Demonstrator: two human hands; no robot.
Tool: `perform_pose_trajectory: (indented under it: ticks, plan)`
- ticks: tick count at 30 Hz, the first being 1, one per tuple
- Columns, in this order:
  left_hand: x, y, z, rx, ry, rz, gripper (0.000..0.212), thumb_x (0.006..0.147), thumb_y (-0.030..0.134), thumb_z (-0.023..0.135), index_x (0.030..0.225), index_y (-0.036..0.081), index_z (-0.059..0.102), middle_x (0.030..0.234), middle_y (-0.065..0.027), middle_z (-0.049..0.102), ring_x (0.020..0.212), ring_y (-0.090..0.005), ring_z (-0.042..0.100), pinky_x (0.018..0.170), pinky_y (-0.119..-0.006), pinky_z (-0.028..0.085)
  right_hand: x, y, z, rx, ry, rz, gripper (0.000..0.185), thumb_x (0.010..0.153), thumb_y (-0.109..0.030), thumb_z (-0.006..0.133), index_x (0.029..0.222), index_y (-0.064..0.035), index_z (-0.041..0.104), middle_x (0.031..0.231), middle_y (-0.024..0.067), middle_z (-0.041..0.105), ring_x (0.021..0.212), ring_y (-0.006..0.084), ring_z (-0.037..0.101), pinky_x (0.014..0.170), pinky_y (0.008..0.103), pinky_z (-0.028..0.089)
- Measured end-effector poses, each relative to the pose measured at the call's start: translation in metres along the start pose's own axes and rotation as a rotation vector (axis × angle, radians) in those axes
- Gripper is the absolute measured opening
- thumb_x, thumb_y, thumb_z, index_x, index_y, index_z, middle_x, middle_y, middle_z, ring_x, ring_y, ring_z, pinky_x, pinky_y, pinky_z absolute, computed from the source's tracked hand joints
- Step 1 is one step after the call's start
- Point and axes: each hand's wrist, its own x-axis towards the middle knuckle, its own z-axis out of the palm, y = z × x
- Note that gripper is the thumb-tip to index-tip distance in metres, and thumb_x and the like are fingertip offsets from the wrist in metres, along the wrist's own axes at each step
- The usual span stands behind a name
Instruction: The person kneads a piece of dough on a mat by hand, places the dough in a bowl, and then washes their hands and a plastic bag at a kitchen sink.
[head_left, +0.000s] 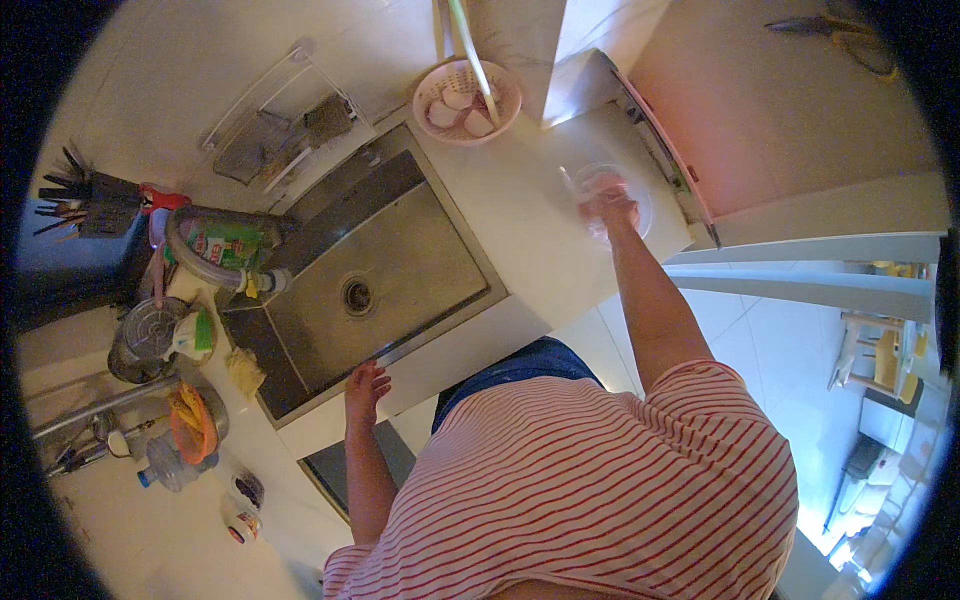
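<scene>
My right hand (613, 208) reaches down at a clear bowl (643, 217) on the worktop, right of the sink. Something reddish shows around the fingers, but blur hides what it is and whether they grip it. A light-coloured handle or stick (564, 173) juts from the bowl's left side. My left hand (366, 388) hovers by the front rim of the steel sink (405, 251), fingers apart and holding nothing. The sink's drain (358, 296) is uncovered.
Behind the sink stands a pink colander (421, 112) with eggshell-like pieces and a long green-white stalk. A flexible faucet hose (199, 259) arches at the left, near a utensil holder (112, 204). An orange basket (193, 435) and a plastic water jug (169, 465) sit lower left.
</scene>
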Motion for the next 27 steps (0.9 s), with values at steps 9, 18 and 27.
perform_pose_trajectory:
  ticks: [9, 18, 27]
  plan:
    - [0.001, 0.018, 0.037, -0.005, -0.019, 0.034, 0.037, 0.087, 0.03, 0.056, 0.113, 0.003, 0.051, 0.099, -0.0118, 0.06, 0.082, -0.0205, 0.06, 0.069, -0.031, 0.05, -0.05, -0.036, -0.016, 0.337, 0.213, -0.033, 0.049, 0.072, -0.041, 0.058, 0.095, 0.0024, 0.053, 0.099, 0.0227, 0.059, 0.094, 0.0357, 0.058, 0.079, 0.0432, 0.046]
    - [-0.003, 0.006, 0.042, -0.048, -0.017, 0.027, 0.038, 0.086, 0.031, 0.058, 0.111, 0.004, 0.051, 0.099, -0.0132, 0.06, 0.082, -0.0229, 0.061, 0.069, -0.033, 0.051, -0.008, -0.009, 0.007, 0.192, 0.268, -0.099, 0.055, 0.069, -0.046, 0.06, 0.101, -0.0034, 0.049, 0.095, 0.0213, 0.06, 0.093, 0.0366, 0.058, 0.076, 0.0447, 0.047]
    - [-0.003, 0.002, 0.039, 0.016, -0.005, 0.05, 0.041, 0.086, 0.032, 0.058, 0.112, 0.001, 0.049, 0.1, -0.0139, 0.059, 0.083, -0.0228, 0.06, 0.069, -0.033, 0.051, -0.056, -0.011, -0.043, -0.151, 0.292, -0.438, 0.03, 0.078, -0.02, 0.055, 0.105, -0.0099, 0.049, 0.108, 0.0117, 0.058, 0.107, 0.034, 0.051, 0.085, 0.0431, 0.043]
